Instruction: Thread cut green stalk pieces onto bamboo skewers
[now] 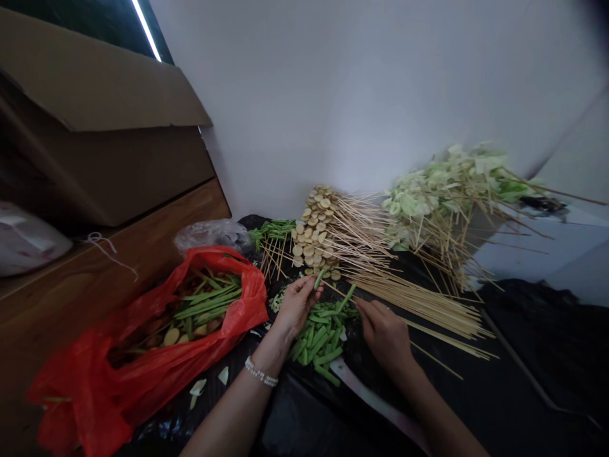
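Black plastic [295, 419] covers the surface in front of a pale wall [285, 95]; at left, a cardboard box [133, 171] stands on a wooden surface [157, 231]. A red bag [254, 295], open at the top, holds green strips and pale slices, with a clear bag [214, 235] just behind it. Near the wall are skewered round slices [314, 235] and, farther right, skewered leaves [438, 184]. Bare sticks [423, 304] lie beyond the right hand [387, 333], and a pile of cut green pieces [314, 343] sits between the forearms. The left hand [295, 304], bracelet [261, 373] at its wrist, pinches a green piece [320, 279] above the pile, fingers closed. The right hand's fingers close on a thin stick [337, 291] slanting toward that piece; whether its tip has entered, I cannot tell.
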`<state>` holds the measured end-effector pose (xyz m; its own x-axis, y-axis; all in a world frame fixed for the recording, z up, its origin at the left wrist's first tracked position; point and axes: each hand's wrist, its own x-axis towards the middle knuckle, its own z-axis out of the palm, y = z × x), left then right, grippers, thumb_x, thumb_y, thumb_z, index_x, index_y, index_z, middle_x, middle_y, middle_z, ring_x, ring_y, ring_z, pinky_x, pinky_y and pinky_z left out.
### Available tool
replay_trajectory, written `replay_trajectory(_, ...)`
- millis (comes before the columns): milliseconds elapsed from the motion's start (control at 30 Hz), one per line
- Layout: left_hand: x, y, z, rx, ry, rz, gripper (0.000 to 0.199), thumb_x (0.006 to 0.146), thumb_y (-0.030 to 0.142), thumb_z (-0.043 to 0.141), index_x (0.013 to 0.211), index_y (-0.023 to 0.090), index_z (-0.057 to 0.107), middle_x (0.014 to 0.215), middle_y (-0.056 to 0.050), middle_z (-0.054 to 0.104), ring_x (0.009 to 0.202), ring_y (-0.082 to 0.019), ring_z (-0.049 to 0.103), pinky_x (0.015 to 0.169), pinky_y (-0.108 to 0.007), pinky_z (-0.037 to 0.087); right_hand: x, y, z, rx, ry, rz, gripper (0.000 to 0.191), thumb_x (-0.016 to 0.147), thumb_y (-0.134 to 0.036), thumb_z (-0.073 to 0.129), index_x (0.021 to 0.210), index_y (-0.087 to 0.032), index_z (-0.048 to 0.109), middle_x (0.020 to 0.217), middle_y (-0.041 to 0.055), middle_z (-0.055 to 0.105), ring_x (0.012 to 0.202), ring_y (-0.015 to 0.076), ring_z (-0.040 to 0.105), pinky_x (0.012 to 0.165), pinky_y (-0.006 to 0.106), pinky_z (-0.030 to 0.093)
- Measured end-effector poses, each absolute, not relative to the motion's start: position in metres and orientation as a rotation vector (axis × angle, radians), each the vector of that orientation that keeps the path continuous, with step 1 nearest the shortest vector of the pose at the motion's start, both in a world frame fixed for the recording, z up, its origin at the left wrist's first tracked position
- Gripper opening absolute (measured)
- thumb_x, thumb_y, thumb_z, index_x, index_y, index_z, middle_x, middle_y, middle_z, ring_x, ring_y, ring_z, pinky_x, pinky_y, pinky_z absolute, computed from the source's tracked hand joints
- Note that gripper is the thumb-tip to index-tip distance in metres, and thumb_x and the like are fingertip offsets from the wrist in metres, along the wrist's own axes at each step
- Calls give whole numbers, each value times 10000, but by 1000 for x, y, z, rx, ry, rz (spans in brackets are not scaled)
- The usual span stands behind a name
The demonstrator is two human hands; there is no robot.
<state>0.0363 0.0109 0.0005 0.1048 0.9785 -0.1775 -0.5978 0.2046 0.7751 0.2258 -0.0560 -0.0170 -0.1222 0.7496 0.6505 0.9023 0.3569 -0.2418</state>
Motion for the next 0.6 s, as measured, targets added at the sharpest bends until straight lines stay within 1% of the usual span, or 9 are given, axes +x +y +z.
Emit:
replay_trajectory(200, 33, 13, 3, 565, 790, 1267, 338, 527, 238, 873, 814, 105, 754, 714, -29, 696, 632, -63, 602, 600, -143, 492, 225, -56, -16, -1439, -1918, -273, 235, 958, -261, 454, 1005, -200, 677, 729, 6, 629, 685, 131, 592, 645, 225, 379)
replay_trajectory(400, 31, 14, 2, 565, 801, 1242, 289, 547, 206, 864, 796, 103, 759, 693, -27, 695, 607, -47, 581, 572, -127, 473, 225, -57, -18, -1433, -1914, -280, 235, 957, -251, 449, 1006, -204, 674, 772, 14, 650, 699, 133, 602, 653, 224, 382)
replay_trajectory(600, 31, 14, -2, 565, 782, 1184, 321, 549, 187, 864, 838, 99, 757, 737, -36, 707, 630, -53, 599, 599, -128, 487, 225, -58, -22, -1437, -1927, -278, 235, 958, -246, 442, 1021, -208, 665, 788, 18, 660, 708, 132, 609, 663, 221, 387)
